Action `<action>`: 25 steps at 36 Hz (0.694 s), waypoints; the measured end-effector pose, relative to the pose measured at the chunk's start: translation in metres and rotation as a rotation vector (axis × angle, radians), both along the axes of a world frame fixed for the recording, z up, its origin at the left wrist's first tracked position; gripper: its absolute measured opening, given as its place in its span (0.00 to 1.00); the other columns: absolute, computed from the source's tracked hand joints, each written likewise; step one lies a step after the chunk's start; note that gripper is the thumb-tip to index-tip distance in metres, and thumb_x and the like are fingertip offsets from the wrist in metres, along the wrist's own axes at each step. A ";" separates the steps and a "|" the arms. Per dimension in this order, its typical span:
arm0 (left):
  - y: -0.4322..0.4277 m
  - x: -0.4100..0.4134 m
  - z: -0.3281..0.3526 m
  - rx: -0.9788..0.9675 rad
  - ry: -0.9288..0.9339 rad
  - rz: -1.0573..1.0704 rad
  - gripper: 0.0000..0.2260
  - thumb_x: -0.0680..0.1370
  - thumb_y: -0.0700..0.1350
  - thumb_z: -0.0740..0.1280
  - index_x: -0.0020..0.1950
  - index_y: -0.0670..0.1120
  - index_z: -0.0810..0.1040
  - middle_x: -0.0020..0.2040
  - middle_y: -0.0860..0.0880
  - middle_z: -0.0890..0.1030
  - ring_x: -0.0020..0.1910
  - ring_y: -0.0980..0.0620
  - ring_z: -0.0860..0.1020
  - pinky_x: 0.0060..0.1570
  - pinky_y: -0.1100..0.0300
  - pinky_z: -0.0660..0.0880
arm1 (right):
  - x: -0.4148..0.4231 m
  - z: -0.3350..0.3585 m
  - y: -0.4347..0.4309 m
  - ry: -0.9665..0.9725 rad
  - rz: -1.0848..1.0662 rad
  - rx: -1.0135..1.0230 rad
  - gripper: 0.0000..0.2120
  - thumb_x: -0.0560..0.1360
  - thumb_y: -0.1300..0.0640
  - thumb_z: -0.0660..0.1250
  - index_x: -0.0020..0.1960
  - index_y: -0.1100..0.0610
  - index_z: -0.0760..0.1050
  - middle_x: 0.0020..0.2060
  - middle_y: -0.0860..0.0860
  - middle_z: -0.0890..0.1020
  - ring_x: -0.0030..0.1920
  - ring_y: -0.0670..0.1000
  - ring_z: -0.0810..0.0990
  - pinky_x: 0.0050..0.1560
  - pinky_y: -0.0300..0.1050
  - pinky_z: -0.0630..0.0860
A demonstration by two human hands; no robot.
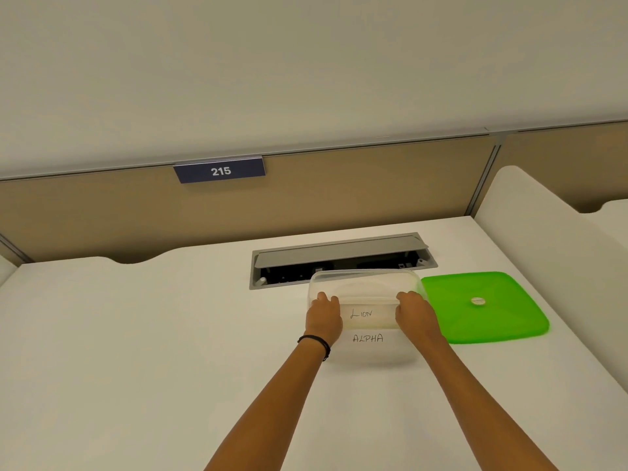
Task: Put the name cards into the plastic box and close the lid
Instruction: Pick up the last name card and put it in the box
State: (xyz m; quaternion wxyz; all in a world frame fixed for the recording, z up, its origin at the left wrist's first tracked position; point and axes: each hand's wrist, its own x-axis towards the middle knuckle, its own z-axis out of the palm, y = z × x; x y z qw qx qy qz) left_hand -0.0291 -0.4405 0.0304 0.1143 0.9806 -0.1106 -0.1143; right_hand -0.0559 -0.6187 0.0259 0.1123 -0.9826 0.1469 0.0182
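Nearest: a white folded paper name card marked ALPHA [368,338] stands on the white desk top [142,334], not yet in the box, just in front of it & between the two wrists. Left hand [323,317] (black band on wrist) & right hand [415,313] each pinch an end of a second white paper card marked LION [362,313], fingers curled shut on it. It looks to be at the near wall of the clear rectangular plastic box [365,283]; can't tell if it's inside yet or only seen through the wall. Right of the box, close beside it, the flat green plastic lid [499,321] lies on the desk, off. Behind: open grey cable hatch [339,260], then the tan partition w/ a 215 sign [220,171]. Judging by this: early-mid stage; LION going in, ALPHA & lid left.
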 end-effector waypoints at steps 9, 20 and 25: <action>0.008 -0.006 -0.003 0.057 -0.035 -0.003 0.20 0.82 0.40 0.52 0.74 0.40 0.60 0.68 0.37 0.70 0.71 0.41 0.63 0.69 0.54 0.67 | 0.007 0.003 0.000 -0.100 0.044 0.103 0.15 0.79 0.64 0.54 0.61 0.62 0.74 0.59 0.57 0.78 0.56 0.57 0.78 0.54 0.47 0.74; -0.011 -0.003 0.026 -0.094 -0.167 -0.068 0.19 0.82 0.47 0.55 0.72 0.46 0.66 0.69 0.44 0.72 0.69 0.45 0.68 0.66 0.53 0.69 | -0.019 0.005 -0.038 -0.858 -0.138 0.249 0.19 0.69 0.76 0.61 0.55 0.64 0.78 0.48 0.60 0.75 0.49 0.58 0.75 0.43 0.47 0.76; -0.038 -0.012 0.039 -0.287 -0.197 -0.140 0.17 0.81 0.45 0.57 0.71 0.47 0.69 0.70 0.46 0.72 0.69 0.47 0.68 0.66 0.54 0.69 | -0.038 -0.027 -0.069 -0.581 -0.312 0.268 0.21 0.71 0.73 0.61 0.64 0.65 0.72 0.56 0.65 0.74 0.55 0.65 0.73 0.52 0.59 0.74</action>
